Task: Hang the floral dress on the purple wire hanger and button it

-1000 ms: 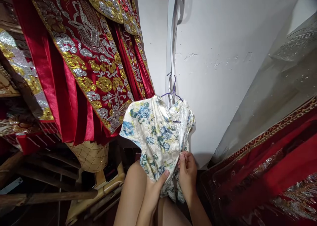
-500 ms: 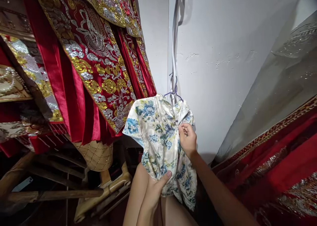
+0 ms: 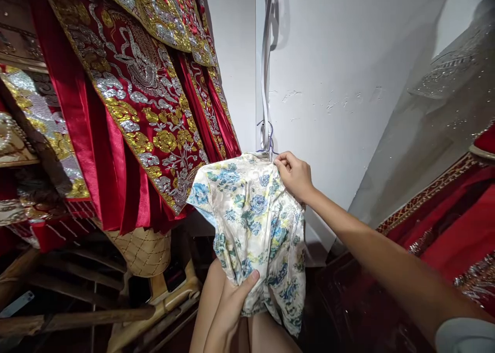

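Floral blouse at the centre of the frame, on a purple hanger at the lower end of a white strap. At the blouse's collar, right hand with thumb and index finger pinching the front edge of the cloth. At the lower front, near the bottom centre, left hand with thumb pressed flat on the fabric, fingers hidden behind. Across the upper left, red garment with gold and silver embroidery. At lower left, bamboo chair. Behind the strap, white wall.
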Action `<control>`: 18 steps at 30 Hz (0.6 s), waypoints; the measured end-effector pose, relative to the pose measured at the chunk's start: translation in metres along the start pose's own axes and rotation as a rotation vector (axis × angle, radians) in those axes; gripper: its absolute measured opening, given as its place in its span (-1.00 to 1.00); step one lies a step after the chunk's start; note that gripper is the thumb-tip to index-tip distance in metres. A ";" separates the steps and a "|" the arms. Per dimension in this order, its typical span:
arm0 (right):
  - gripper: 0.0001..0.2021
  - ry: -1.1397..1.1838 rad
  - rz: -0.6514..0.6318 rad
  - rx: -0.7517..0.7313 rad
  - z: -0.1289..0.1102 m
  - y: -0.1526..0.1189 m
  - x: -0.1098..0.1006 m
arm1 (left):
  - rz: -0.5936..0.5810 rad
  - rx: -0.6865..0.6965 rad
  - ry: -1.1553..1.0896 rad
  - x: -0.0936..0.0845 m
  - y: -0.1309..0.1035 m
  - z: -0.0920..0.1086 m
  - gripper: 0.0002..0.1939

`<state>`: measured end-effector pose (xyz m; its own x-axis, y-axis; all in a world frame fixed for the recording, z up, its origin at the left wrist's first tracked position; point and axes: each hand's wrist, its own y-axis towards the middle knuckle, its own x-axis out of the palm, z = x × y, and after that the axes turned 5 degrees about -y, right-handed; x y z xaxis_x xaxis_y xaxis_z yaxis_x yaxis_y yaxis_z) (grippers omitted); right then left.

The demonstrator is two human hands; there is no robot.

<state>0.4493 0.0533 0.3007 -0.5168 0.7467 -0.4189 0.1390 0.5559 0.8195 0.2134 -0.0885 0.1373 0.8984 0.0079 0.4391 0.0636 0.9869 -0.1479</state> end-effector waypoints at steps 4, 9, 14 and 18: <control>-0.86 -0.075 0.003 -0.012 0.001 0.012 -0.004 | 0.038 0.138 0.170 -0.004 0.006 0.009 0.00; -0.87 -0.122 0.020 -0.023 0.000 0.017 -0.008 | 0.004 0.225 0.393 0.002 0.003 0.030 -0.19; -0.89 -0.114 0.034 -0.053 -0.003 0.013 -0.021 | 0.031 0.298 0.449 0.000 0.015 0.018 -0.35; -0.89 -0.044 0.028 -0.122 -0.012 0.000 -0.037 | 0.063 0.331 0.388 -0.007 0.036 -0.008 -0.42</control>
<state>0.4585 0.0213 0.3205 -0.4763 0.7778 -0.4101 0.0470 0.4883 0.8714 0.2129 -0.0546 0.1218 0.9952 0.0706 0.0681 -0.0803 0.9850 0.1526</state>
